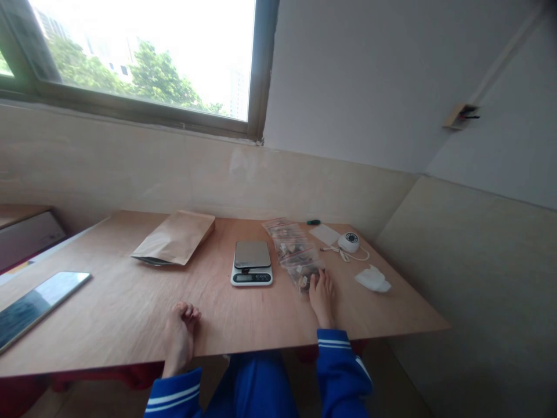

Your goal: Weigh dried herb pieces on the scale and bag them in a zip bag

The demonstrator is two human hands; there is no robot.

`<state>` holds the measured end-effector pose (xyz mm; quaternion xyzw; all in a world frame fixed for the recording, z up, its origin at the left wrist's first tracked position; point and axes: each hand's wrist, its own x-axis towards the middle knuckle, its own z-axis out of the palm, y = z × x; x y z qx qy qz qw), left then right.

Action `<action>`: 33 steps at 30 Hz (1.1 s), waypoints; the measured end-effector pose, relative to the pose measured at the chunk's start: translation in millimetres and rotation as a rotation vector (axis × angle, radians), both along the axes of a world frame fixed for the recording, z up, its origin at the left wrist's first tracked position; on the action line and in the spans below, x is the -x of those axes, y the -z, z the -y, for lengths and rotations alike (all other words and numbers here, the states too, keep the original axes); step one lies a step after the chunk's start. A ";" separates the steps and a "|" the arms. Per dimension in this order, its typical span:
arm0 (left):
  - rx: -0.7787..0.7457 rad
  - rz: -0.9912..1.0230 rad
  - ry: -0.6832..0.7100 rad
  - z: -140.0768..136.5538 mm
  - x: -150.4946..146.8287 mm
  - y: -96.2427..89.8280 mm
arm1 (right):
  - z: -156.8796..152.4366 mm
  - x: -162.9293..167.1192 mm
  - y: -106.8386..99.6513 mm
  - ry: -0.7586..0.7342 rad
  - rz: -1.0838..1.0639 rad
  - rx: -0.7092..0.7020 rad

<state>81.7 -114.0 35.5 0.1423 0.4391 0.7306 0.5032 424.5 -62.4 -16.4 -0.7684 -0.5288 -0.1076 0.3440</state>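
While the right hand (322, 297) lies flat on the table (130, 307) with its fingers stretched out, the fingertips rest on the near end of a row of small clear bags (296, 252). The hand is open and grips nothing; it only touches the nearest bag. The bags run away from the hand toward the wall, each one partly over the next, with small dark things inside that I cannot make out.

Just to the left of this hand stands a scale (252, 262), near the bags but apart from them. To the right of the hand lies a crumpled white tissue (372, 279). Beyond the tissue are a round white device (348, 241) with a cord and a flat white card (325, 234).

The left hand (179, 337) rests at the near table edge, fingers curled in loosely, holding nothing. Far ahead of it lies a brown paper pouch (176, 238), and well to its left a phone (37, 302).
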 end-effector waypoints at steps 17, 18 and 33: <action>0.009 -0.100 0.099 0.3 6.5 7.1 | 2.3 -5.3 5.3 0.001 -0.084 -0.151; 0.011 -0.108 0.099 0.1 7.1 7.6 | 2.7 -5.1 4.3 0.007 -0.075 -0.143; -0.043 -0.275 0.288 8.0 17.5 3.1 | 16.5 9.3 -14.7 0.166 -0.037 0.039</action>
